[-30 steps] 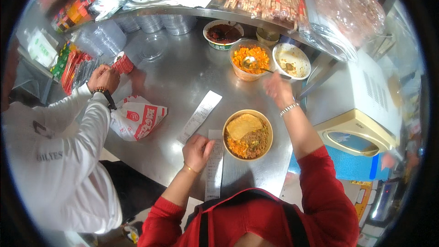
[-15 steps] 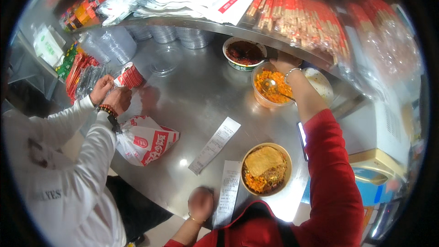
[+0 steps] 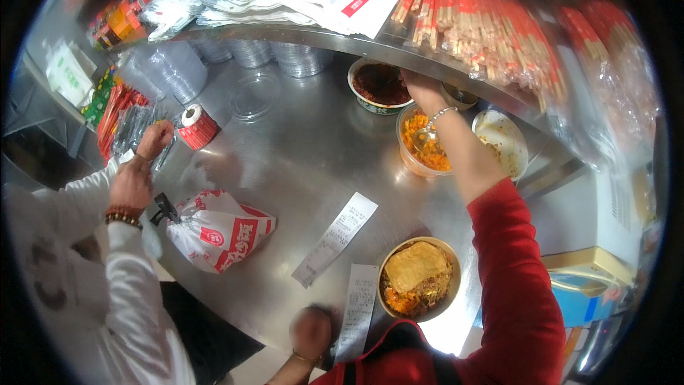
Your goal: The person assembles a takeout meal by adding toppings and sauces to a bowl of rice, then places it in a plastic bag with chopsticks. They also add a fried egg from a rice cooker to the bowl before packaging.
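Shifted left since the earlier frame, the right hand (image 3: 422, 90) reaches between the sauce bowl (image 3: 375, 104) and the orange-food tub (image 3: 420, 165) at the surface's (image 3: 306, 150) far edge, fingers hidden, grip unclear. The left hand (image 3: 311, 331), at the near edge, is too blurred to tell. The topped bowl (image 3: 454, 289) sits near the near-right corner.

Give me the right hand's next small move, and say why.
Probably take a little dark sauce: the right hand reaches in by the sauce bowl's right side, and the food bowl stands uncovered near the body. The shelf partly hides the hand, so its grip is unclear.
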The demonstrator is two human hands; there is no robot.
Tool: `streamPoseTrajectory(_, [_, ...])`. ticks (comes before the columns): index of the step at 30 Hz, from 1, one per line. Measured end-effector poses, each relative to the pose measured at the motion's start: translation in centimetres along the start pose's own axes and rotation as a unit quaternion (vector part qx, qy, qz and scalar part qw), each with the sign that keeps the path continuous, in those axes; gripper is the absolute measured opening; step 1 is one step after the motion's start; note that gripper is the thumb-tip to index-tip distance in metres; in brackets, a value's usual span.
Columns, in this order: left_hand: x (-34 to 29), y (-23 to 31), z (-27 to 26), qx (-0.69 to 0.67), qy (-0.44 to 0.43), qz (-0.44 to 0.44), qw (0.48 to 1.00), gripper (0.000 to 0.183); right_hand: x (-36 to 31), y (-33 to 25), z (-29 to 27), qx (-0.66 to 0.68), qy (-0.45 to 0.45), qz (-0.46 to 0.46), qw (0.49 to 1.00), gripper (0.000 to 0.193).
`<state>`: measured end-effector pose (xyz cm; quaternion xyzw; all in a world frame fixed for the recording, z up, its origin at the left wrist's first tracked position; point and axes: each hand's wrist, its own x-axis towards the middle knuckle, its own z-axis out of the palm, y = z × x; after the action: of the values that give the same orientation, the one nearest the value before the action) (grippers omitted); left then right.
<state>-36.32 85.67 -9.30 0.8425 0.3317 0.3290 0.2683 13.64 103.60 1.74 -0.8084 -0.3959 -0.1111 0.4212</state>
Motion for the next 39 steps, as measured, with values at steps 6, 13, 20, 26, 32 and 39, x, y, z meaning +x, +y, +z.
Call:
streamPoseTrajectory(6, [-1.0,-0.9,0.2,-0.07,-0.028,-0.062,0.995,0.01,-1.0,0.0,-1.3,-0.17,-0.02,-0.189,0.967,0.019])
streamPoseTrajectory(13, [-0.2,-0.4,0.1,-0.089,-0.007,-0.049,0.995,0.014,-1.2,2.6,2.3,-0.047,-0.003,-0.166,0.985,0.022])
streamPoseTrajectory(20, [0.7,0.1,0.0,-0.093,0.001,-0.043,0.995,0.016,-0.7,3.5,3.8,-0.05,-0.012,-0.04,0.998,0.03])
streamPoseTrajectory(26, [0.1,-0.1,-0.1,-0.063,-0.032,-0.041,0.997,0.016,-0.9,3.8,3.3,0.224,-0.03,0.135,0.965,0.038])
streamPoseTrajectory(32, [0.3,0.3,0.1,-0.101,-0.011,-0.073,0.992,0.017,-1.7,3.3,0.9,0.359,-0.021,0.302,0.883,0.04])
streamPoseTrajectory(39, [0.5,0.3,-0.1,-0.086,-0.02,-0.051,0.995,0.018,-3.5,1.8,0.0,0.394,0.029,0.315,0.863,0.033])
